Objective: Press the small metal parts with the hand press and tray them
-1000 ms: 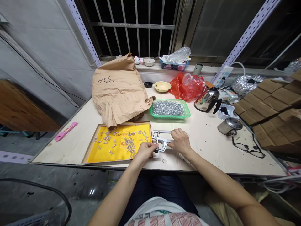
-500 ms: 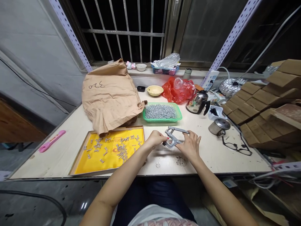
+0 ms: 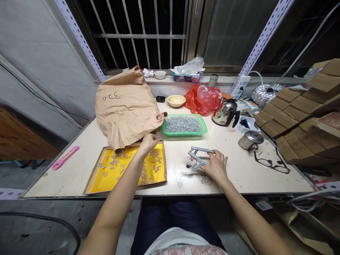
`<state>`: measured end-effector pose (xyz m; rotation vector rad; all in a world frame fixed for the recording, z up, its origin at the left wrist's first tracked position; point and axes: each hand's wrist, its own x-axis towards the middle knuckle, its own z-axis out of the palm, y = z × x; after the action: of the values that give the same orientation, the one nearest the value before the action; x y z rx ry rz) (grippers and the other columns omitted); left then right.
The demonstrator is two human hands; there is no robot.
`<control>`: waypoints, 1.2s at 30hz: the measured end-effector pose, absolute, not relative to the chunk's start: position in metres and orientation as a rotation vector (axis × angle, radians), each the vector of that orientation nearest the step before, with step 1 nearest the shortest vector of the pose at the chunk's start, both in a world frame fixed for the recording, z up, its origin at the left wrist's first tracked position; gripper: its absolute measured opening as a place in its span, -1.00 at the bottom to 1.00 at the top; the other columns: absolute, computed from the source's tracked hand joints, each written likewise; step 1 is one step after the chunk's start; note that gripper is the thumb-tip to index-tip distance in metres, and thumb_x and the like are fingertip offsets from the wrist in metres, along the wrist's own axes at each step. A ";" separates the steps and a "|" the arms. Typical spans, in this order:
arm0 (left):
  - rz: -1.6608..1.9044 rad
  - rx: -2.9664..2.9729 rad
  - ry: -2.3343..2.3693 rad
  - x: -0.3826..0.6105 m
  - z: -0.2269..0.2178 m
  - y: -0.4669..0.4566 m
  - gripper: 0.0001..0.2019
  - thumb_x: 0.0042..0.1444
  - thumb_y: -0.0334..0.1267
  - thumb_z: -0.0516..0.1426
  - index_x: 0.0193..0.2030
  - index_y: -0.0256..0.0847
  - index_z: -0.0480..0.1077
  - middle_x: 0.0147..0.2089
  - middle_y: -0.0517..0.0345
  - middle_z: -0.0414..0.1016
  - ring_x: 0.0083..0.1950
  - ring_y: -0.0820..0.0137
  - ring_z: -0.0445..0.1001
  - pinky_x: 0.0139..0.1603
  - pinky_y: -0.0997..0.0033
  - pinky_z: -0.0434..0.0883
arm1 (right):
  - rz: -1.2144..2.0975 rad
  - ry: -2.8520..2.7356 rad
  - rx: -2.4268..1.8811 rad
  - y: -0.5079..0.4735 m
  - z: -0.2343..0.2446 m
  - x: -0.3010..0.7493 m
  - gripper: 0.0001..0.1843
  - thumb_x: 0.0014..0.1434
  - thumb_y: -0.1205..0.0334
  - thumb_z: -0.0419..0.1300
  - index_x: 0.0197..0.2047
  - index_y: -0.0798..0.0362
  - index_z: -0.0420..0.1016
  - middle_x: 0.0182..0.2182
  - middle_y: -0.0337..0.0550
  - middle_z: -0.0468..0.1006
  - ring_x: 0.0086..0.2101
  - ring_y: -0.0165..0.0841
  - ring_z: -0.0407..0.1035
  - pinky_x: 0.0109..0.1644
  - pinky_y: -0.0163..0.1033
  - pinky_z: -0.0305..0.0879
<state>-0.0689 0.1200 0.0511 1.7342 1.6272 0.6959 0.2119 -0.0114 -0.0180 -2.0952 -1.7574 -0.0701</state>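
My right hand (image 3: 216, 166) grips a grey metal hand press tool (image 3: 198, 158) that rests on the table, its handle pointing right. My left hand (image 3: 148, 142) reaches over the far edge of a yellow-lined tray (image 3: 106, 180) strewn with several small metal parts (image 3: 145, 171). Its fingers are curled, and whether they hold anything is hidden. A green basket (image 3: 203, 129) heaped with small silver parts stands just beyond the tool.
A crumpled brown paper bag (image 3: 127, 106) lies behind the tray. A red plastic bag (image 3: 203, 99), a kettle (image 3: 227, 112), a metal cup (image 3: 249, 141), glasses (image 3: 272, 163) and stacked cardboard boxes (image 3: 300, 117) sit to the right. A pink tool (image 3: 65, 157) lies far left.
My left hand has left the press tool and swung left to the tray's far edge. The right hand has set the tool down on the table.
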 end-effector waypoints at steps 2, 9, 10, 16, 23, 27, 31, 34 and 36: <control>0.476 1.807 1.683 -0.084 0.040 0.099 -0.91 -0.21 -0.37 0.13 -0.66 -0.27 0.35 -0.62 0.13 0.32 -0.51 0.40 0.29 -0.48 0.44 0.14 | -0.055 -1.784 -2.085 -0.011 -0.019 0.208 -0.20 -0.15 -0.38 0.03 -0.11 0.17 0.40 -0.01 0.19 0.25 0.04 0.04 0.06 0.08 0.37 -0.17; 0.221 1.785 1.798 -0.093 0.015 0.069 -0.84 -0.33 -0.44 0.20 -0.68 -0.22 0.26 -0.58 0.14 0.33 -0.45 0.34 0.32 -0.46 0.42 0.14 | -0.035 -1.869 -2.010 -0.006 -0.014 0.192 -0.21 -0.13 -0.36 0.03 -0.06 0.15 0.35 0.02 0.17 0.24 0.07 0.02 0.04 0.11 0.37 -0.21; 0.309 1.749 1.801 -0.091 0.016 0.066 -0.85 -0.28 -0.40 0.20 -0.67 -0.22 0.26 -0.59 0.14 0.33 -0.45 0.35 0.32 -0.45 0.42 0.14 | -0.038 -1.886 -1.998 -0.005 -0.012 0.191 -0.21 -0.12 -0.36 0.02 -0.05 0.15 0.34 0.04 0.18 0.22 0.09 0.02 0.02 0.11 0.38 -0.23; 0.834 1.092 1.286 -0.053 0.026 0.024 -0.76 -0.25 -0.14 0.23 -0.52 -0.30 0.40 -0.55 0.16 0.37 -0.56 0.53 0.24 -0.52 0.51 0.11 | -0.144 -1.980 -1.903 -0.001 0.004 0.181 -0.16 -0.10 -0.36 -0.01 0.02 0.19 0.22 0.19 0.23 0.01 0.21 0.07 -0.23 0.12 0.42 -0.41; 0.873 0.852 1.139 -0.019 0.018 0.000 -0.69 -0.41 -0.14 0.32 -0.57 -0.35 0.44 -0.62 0.18 0.35 -0.63 0.62 0.11 -0.59 0.54 0.02 | -0.252 -2.096 -1.831 0.001 0.018 0.171 -0.19 -0.03 -0.28 -0.02 0.06 0.24 0.15 0.25 0.27 -0.15 0.24 0.03 -0.33 0.14 0.38 -0.54; 0.909 0.854 1.140 -0.017 0.017 0.000 -0.72 -0.37 -0.15 0.31 -0.58 -0.34 0.43 -0.63 0.18 0.33 -0.60 0.59 0.16 -0.55 0.53 0.08 | -0.260 -2.111 -1.832 0.000 0.019 0.169 -0.21 -0.02 -0.26 -0.02 0.06 0.25 0.15 0.26 0.29 -0.19 0.24 0.01 -0.35 0.14 0.37 -0.54; 0.890 0.959 1.186 -0.015 0.020 -0.005 -0.78 -0.28 -0.20 0.27 -0.56 -0.34 0.43 -0.59 0.17 0.37 -0.56 0.56 0.21 -0.50 0.53 0.14 | -0.251 -2.093 -1.841 -0.001 0.018 0.167 -0.20 -0.03 -0.26 -0.02 0.06 0.25 0.14 0.27 0.29 -0.25 0.24 0.02 -0.37 0.14 0.36 -0.51; 0.849 1.068 1.249 -0.015 0.020 -0.007 -0.82 -0.23 -0.23 0.23 -0.55 -0.33 0.43 -0.58 0.18 0.38 -0.55 0.54 0.23 -0.48 0.52 0.16 | -0.248 -2.087 -1.834 -0.002 0.017 0.167 -0.20 -0.02 -0.26 -0.02 0.07 0.25 0.13 0.27 0.30 -0.29 0.24 0.04 -0.38 0.13 0.37 -0.49; 0.823 1.147 1.285 -0.016 0.019 -0.008 -0.83 -0.19 -0.22 0.21 -0.54 -0.33 0.42 -0.58 0.18 0.38 -0.55 0.54 0.24 -0.48 0.52 0.16 | -0.252 -2.085 -1.835 -0.003 0.016 0.166 -0.20 -0.01 -0.26 -0.03 0.07 0.26 0.12 0.27 0.31 -0.28 0.24 0.03 -0.38 0.13 0.37 -0.49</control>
<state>-0.0157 -0.0079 0.0194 1.1467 1.2848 0.8228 0.1665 -0.0027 0.0158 -1.8346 -2.0852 -0.2515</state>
